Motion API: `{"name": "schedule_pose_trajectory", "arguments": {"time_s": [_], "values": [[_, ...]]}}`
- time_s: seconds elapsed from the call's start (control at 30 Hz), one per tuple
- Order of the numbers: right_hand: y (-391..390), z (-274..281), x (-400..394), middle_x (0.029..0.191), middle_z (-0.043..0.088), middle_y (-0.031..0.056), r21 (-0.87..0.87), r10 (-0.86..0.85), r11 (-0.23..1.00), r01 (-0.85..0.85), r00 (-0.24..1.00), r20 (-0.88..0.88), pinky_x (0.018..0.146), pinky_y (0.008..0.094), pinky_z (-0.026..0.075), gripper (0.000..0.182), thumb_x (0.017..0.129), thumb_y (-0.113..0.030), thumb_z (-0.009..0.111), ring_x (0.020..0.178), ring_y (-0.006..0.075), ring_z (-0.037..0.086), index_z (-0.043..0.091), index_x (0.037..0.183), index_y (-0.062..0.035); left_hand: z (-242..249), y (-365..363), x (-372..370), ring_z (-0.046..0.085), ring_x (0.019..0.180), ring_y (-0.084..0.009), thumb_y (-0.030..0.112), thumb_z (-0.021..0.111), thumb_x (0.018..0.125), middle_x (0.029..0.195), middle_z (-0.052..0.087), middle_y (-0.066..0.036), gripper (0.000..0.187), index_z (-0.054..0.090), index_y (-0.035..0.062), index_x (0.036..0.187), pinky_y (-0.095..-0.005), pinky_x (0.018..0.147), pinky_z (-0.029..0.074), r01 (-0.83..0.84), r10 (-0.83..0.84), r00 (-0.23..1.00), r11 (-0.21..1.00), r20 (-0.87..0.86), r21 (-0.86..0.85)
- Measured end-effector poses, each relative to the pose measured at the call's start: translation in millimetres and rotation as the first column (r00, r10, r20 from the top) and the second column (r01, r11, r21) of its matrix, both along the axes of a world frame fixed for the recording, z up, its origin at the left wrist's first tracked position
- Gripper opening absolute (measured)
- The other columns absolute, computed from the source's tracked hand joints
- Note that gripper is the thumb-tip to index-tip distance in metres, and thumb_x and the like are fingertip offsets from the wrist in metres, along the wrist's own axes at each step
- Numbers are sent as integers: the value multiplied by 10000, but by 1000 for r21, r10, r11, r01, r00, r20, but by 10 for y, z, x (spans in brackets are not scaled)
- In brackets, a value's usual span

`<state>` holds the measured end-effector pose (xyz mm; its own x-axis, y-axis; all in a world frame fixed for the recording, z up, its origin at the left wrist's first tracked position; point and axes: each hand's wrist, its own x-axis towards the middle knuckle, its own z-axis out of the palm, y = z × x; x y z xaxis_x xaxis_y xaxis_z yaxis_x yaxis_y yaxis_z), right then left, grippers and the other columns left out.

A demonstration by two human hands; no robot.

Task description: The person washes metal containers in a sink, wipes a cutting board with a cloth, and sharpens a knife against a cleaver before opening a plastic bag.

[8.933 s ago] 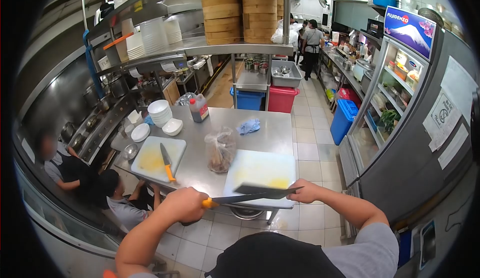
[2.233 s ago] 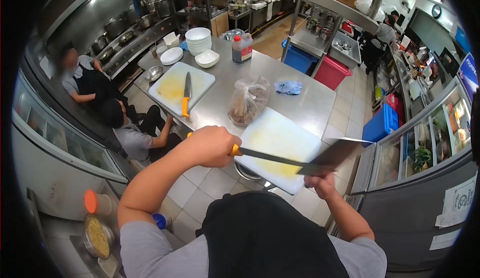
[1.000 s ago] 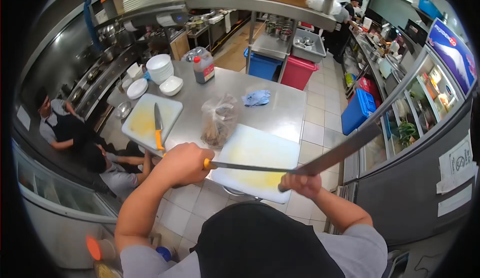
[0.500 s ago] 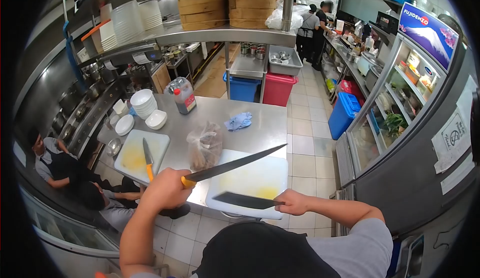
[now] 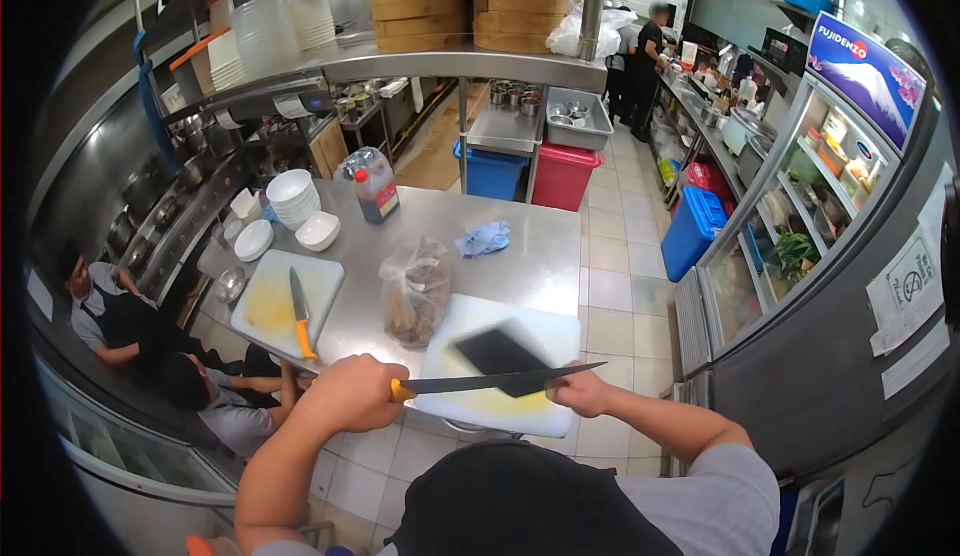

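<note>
My left hand (image 5: 358,394) is closed round the yellow handle of a long dark knife (image 5: 480,382), whose blade points right. My right hand (image 5: 580,394) grips a broad dark blade (image 5: 500,356), blurred, its handle hidden in the fist. The long blade crosses in front of the broad one; whether they touch I cannot tell. Both are above a yellow-stained white cutting board (image 5: 545,336). A plastic bag of brown contents (image 5: 415,301) sits beside that board. On the left, a yellow-handled knife (image 5: 299,306) lies on a second board (image 5: 262,291).
The steel table (image 5: 530,221) also holds a blue cloth (image 5: 483,240), a red-capped bottle (image 5: 377,196) and white bowls (image 5: 292,196). A shelf with bamboo steamers (image 5: 420,6) hangs above. Two people (image 5: 110,316) are low at the left; others stand far back.
The long blade has swung down from an upward slant to nearly level. My right hand has turned the broad blade, which now shows its flat face. The view has shifted slightly.
</note>
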<state>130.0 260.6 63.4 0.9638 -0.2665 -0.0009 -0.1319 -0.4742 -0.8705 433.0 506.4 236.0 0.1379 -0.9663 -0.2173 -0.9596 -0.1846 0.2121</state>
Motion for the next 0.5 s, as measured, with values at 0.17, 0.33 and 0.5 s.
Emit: {"name": "schedule_pose_trajectory", "arguments": {"time_s": [0.17,0.33,0.5], "values": [[274,311,84,663,474,47,669,27,519,-532,793,609,622,373,371,290,982,-167,596,609,200,413,499,737,-45,-9,-9,189,669,783,-461,174,765,759,778,690,-224,194,689,46,883,-507,691,543,-33,27,999,989,-44,-143],[42,376,-72,747,590,193,-126,259,952,-279,953,-155,669,433,475,128,897,-103,572,683,357,584,569,800,-19,128,43,244,665,827,-484,193,720,800,809,693,-266,244,725,51,998,-543,760,546,-249,216,961,948,-174,-200],[-36,236,158,669,555,105,133,-122,990,52,793,596,578,384,440,189,929,-83,564,591,239,512,576,754,-12,-52,19,130,674,808,-469,195,734,814,803,701,-254,253,733,42,1015,-511,752,560,-120,103,986,986,-135,-119]]}}
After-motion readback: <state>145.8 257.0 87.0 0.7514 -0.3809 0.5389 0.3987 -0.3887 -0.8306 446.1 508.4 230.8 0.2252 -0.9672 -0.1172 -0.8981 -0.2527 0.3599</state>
